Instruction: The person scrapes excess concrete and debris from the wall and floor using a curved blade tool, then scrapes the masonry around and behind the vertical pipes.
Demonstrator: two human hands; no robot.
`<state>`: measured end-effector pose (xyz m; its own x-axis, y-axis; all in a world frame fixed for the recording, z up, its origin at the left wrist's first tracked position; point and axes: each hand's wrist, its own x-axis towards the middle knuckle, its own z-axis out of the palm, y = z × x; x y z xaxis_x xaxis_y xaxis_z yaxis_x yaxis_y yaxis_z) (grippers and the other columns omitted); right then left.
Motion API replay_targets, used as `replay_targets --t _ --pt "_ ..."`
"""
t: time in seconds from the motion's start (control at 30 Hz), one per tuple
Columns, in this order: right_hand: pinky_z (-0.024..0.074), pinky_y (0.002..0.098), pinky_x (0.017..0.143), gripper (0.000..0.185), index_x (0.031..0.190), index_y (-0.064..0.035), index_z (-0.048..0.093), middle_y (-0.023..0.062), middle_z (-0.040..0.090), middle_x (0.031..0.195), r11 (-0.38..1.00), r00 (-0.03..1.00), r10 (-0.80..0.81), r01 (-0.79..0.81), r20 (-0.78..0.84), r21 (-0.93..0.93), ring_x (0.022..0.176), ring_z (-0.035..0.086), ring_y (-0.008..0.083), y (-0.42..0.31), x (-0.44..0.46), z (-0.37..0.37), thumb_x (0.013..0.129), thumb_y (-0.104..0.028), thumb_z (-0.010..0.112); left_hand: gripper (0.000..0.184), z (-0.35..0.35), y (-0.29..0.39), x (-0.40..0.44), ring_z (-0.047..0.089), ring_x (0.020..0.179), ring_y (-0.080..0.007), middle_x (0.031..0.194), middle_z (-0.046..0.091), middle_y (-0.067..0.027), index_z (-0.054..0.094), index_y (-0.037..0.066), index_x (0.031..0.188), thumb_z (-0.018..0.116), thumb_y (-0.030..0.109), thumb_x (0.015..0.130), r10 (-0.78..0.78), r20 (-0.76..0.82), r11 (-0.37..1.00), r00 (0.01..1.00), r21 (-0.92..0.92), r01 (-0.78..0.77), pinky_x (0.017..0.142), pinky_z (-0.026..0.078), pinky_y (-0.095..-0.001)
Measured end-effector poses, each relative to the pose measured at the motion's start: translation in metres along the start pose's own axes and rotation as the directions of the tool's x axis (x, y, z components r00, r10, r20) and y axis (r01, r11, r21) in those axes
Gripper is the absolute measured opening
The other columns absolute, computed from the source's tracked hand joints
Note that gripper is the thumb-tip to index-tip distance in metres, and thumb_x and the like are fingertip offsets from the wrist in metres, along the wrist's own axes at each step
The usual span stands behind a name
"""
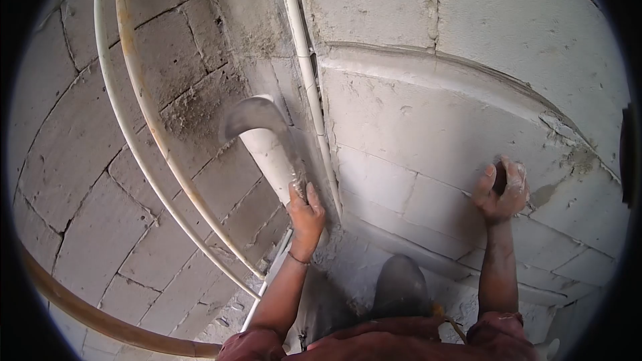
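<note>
My left hand [306,214] is closed on a hand tool with a broad, curved grey blade [257,117], blurred in part. The tool is raised near the wall corner, in front of a thick whitish pipe-like piece [264,157]. My right hand [503,190], coated in pale dust, is at the block wall [414,120] on the right. Its thumb and fingers curl around a dark patch [499,177]; whether that is an object or a hole I cannot tell.
A narrow white pipe [301,60] runs down the corner. Two long pale pipes [137,83] curve along the left block wall [100,207]. A brown curved band [114,317] crosses the lower left. My knees [401,284] are below, over a dusty floor with debris.
</note>
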<state>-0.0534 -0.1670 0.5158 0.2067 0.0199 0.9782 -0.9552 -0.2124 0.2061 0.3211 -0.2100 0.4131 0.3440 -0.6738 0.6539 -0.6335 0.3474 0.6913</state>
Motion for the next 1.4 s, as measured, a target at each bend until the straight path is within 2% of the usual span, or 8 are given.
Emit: replay_targets --t 0.1,0.27,0.33,0.4,0.63,0.73,1.33,1.4 --pt "0.0535 0.0424 0.062 0.029 0.113 0.0074 0.059 0.0181 0.068 0.091 0.998 1.0 -0.008 0.008 -0.01 0.065 0.067 0.064 0.0319 -0.004 0.008 -0.001 0.087 -0.004 0.067 0.031 0.004 -0.02 0.003 0.066 0.088 -0.054 0.091 0.067 -0.0357 0.056 -0.011 0.118 0.057 0.016 0.102 -0.18 0.242 0.973 0.953 0.183 0.138 0.075 0.053 -0.0525" --pt "0.0484 0.0382 0.054 0.026 0.114 0.0077 0.057 0.0176 0.063 0.083 0.979 0.981 -0.193 0.191 -0.024 -0.071 0.061 0.059 0.0286 -0.008 0.022 -0.004 0.089 0.002 0.064 0.031 0.008 -0.012 -0.011 0.066 0.084 -0.0539 0.091 0.068 -0.035 0.057 -0.009 0.119 0.057 0.017 0.102 -0.076 0.036 0.994 0.996 -0.073 0.078 0.072 0.053 -0.0527" --pt "0.0581 0.0466 0.072 0.029 0.111 0.0067 0.061 0.0182 0.07 0.095 0.999 0.999 -0.035 0.035 -0.004 -0.017 0.071 0.067 0.0339 -0.004 0.007 -0.001 0.085 -0.005 0.069 0.031 0.008 -0.014 -0.009 0.066 0.084 -0.0537 0.09 0.067 -0.0349 0.057 -0.009 0.119 0.057 0.017 0.102 -0.047 -0.05 0.997 0.998 -0.068 0.043 0.072 0.053 -0.0522" --pt "0.0534 0.042 0.063 0.028 0.112 0.0078 0.059 0.0189 0.067 0.091 0.999 0.999 -0.041 0.042 -0.006 0.029 0.067 0.063 0.0318 -0.007 0.014 -0.001 0.087 -0.002 0.066 0.031 0.009 -0.017 -0.002 0.065 0.083 -0.0537 0.089 0.067 -0.0347 0.057 -0.009 0.119 0.058 0.017 0.102 -0.23 0.279 0.969 0.932 0.157 0.192 0.072 0.053 -0.0516" --pt "0.0525 0.0404 0.058 0.026 0.113 0.0085 0.056 0.0204 0.066 0.089 0.994 0.993 -0.112 0.112 -0.034 -0.006 0.065 0.062 0.0316 -0.009 0.021 -0.002 0.09 0.0 0.064 0.025 0.009 -0.009 -0.011 0.064 0.076 -0.0538 0.079 0.065 -0.0321 0.057 -0.007 0.111 0.057 0.016 0.102 0.056 -0.096 0.995 0.994 -0.082 -0.064 0.067 0.049 -0.0549" --pt "0.0549 0.0424 0.064 0.026 0.113 0.0088 0.057 0.0202 0.068 0.091 0.998 0.999 -0.048 0.049 -0.026 0.048 0.068 0.065 0.0326 -0.008 0.017 -0.002 0.09 -0.001 0.064 0.029 0.016 -0.03 -0.006 0.065 0.082 -0.0541 0.087 0.067 -0.0336 0.057 -0.009 0.117 0.057 0.016 0.102 -0.128 0.196 0.987 0.972 0.118 0.106 0.07 0.051 -0.0536" --pt "0.0519 0.0402 0.059 0.027 0.116 0.0081 0.057 0.0193 0.068 0.089 0.992 0.998 0.012 -0.005 -0.056 0.123 0.065 0.062 0.0302 -0.01 0.015 0.001 0.09 0.002 0.063 0.022 0.013 -0.029 -0.025 0.066 0.068 -0.0408 0.08 0.067 -0.0253 0.06 -0.006 0.117 0.056 0.01 0.102 -0.04 -0.062 0.997 0.997 -0.067 0.035 0.063 0.051 -0.0443" --pt "0.0517 0.0398 0.058 0.027 0.116 0.008 0.057 0.0198 0.068 0.09 0.99 0.999 0.011 -0.005 -0.045 0.14 0.065 0.061 0.0297 -0.008 0.015 0.001 0.09 0.003 0.062 0.021 0.02 -0.042 -0.016 0.068 0.068 -0.0375 0.079 0.067 -0.0233 0.06 -0.005 0.116 0.056 0.01 0.102 -0.142 0.219 0.985 0.965 0.125 0.117 0.062 0.051 -0.0448"
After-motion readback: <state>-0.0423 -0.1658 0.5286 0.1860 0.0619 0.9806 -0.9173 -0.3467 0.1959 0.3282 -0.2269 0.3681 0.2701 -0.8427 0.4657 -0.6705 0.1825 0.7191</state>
